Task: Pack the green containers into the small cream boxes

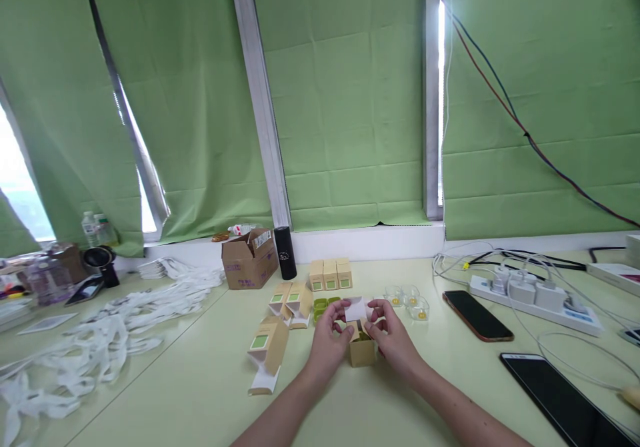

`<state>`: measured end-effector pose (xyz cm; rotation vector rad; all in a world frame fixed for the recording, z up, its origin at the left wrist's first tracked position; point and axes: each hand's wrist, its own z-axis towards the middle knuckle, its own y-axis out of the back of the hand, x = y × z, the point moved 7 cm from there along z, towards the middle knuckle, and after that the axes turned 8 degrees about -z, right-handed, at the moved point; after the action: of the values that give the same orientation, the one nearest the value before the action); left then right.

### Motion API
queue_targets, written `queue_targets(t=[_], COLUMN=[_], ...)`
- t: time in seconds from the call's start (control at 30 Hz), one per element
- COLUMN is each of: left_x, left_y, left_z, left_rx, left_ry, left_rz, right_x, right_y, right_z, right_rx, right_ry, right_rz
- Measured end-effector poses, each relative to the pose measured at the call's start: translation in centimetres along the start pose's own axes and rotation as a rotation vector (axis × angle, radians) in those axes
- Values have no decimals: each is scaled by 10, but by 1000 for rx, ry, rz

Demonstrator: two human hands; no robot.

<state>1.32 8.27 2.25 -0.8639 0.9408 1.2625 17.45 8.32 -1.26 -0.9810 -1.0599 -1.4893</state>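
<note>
A small brown cardboard box (363, 354) stands on the table between my hands, its top open and a white-lined flap (355, 308) raised at the back. Something green shows inside, too small to make out. My left hand (329, 334) has its fingers closed on the left side of the box's flaps. On the opposite side, my right hand (391, 335) grips the flaps with bent fingers. Green pieces (320, 308) sit just behind my left hand. Several clear cups with yellow centres (419, 309) lie beyond my right hand.
Closed small boxes (330, 275) stand in a row at the back; open ones (268, 346) lie left. A carton (250, 260) and a black cylinder (285, 254) are behind. White straps (115, 327) spread left. Phones (477, 315), a tablet (565, 394) and a power strip (535, 300) lie right.
</note>
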Motion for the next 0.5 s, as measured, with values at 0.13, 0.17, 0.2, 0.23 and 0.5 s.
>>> queue_targets(t=[0.13,0.17,0.2,0.23,0.5], left_x=[-1,-1,-1,-1,-5], left_y=[-1,-1,-2,-2,-2], left_z=[-1,-1,-1,-2,-3], left_rx=[5,6,6,6,-18], left_ry=[5,7,9,9,-53], left_rz=[17,21,25,30,65], right_x=[-3,-4,-5,-5,-4], right_y=[-3,-4,-4,-4,-4], right_z=[0,0,0,0,0], right_rx=[25,32,34,35,28], right_ry=[-10,-17,-25,-30,-10], right_rz=[-10,-10,-9,-4,-24])
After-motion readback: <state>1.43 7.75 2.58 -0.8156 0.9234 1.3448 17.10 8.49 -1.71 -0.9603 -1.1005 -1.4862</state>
